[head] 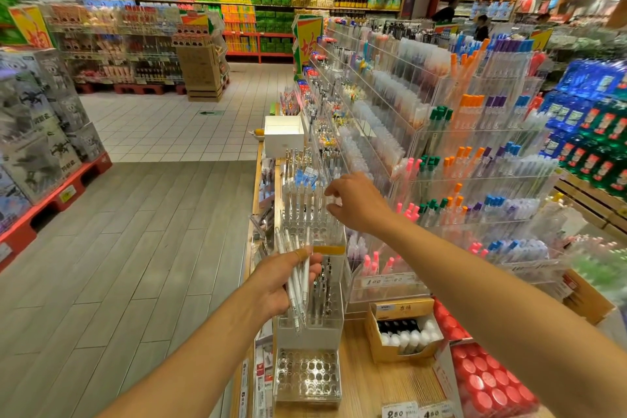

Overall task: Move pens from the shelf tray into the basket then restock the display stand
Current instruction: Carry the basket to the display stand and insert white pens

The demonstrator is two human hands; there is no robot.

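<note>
left hand (281, 282) grips a bundle of white pens (297, 285); right hand (356, 202), fingers curled, pinches at pens in the clear display stand (305, 210). restocking looks underway; next, slot each pen upright into a free hole.

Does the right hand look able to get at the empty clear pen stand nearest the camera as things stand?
Probably yes. The right hand is up at the pen display, holding nothing obvious, and the empty clear stand sits uncovered on the shelf below both arms.
</note>
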